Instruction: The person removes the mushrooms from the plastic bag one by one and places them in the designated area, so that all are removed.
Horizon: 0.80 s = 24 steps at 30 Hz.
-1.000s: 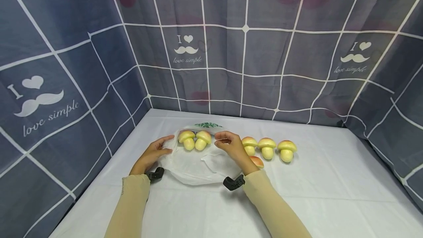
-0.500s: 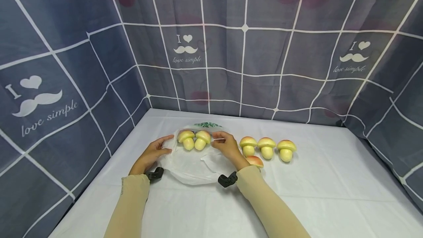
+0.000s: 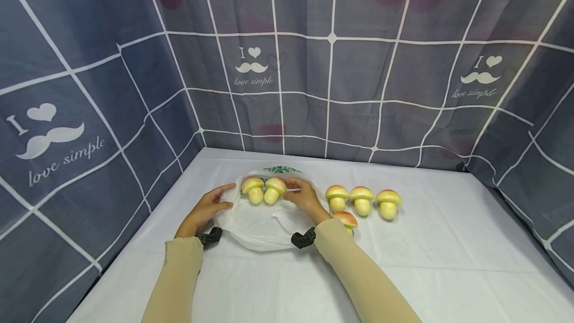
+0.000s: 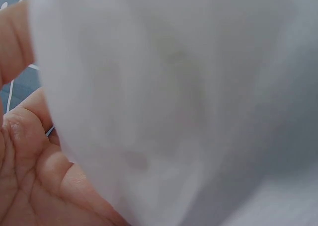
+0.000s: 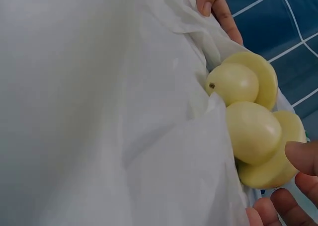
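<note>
A thin white plastic bag [image 3: 260,228] with a green print lies on the table, its mouth toward the far side. Two toy mushrooms [image 3: 254,191], with yellow stems and yellow-red caps, lie side by side at the mouth. My left hand [image 3: 206,212] holds the bag's left edge between thumb and fingers; in the left wrist view the bag film hides much of that hand. My right hand [image 3: 307,201] is at the cap of the right mushroom [image 5: 253,134], thumb and fingers apart, fingertips right at the cap's edge.
Three more toy mushrooms [image 3: 361,201] stand in a row right of the bag. Another mushroom [image 3: 346,219] lies nearer, partly behind my right sleeve. A white cloth [image 3: 448,243] covers the table; grey-blue checked curtains [image 3: 305,64] enclose its back and sides.
My right hand has moved left, up to the right mushroom in the bag, uncovering more of the mushrooms outside. The left hand and the bag have stayed put.
</note>
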Each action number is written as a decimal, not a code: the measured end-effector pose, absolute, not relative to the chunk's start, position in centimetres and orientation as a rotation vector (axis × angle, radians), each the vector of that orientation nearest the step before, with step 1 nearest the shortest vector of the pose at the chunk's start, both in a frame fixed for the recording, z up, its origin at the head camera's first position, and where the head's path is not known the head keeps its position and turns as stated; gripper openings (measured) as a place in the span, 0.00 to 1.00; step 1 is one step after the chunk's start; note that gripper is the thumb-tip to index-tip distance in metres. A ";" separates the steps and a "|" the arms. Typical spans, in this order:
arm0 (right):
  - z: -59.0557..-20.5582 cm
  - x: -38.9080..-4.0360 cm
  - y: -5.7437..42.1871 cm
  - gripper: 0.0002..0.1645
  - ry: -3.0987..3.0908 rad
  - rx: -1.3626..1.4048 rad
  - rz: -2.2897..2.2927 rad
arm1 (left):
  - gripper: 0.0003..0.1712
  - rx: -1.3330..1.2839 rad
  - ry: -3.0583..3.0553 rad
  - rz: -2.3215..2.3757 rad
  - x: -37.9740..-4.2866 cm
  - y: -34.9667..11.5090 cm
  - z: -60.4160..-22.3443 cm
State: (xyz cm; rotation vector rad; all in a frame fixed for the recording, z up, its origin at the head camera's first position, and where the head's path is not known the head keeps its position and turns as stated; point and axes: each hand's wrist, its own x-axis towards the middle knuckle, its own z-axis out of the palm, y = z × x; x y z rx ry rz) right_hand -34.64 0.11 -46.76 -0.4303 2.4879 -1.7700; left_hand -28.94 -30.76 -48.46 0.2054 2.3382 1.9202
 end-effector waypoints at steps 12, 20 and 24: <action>-46.2 -35.0 -0.5 0.34 2.491 -0.324 -1.650 | 0.42 0.199 2.352 1.908 -29.0 -30.7 -48.4; -46.3 -35.3 -0.7 0.33 2.556 -0.372 -1.554 | 0.41 0.212 2.336 1.936 -29.0 -30.8 -48.5; -46.3 -35.2 -0.8 0.32 2.574 -0.394 -1.530 | 0.41 0.213 2.337 1.934 -29.0 -30.8 -48.5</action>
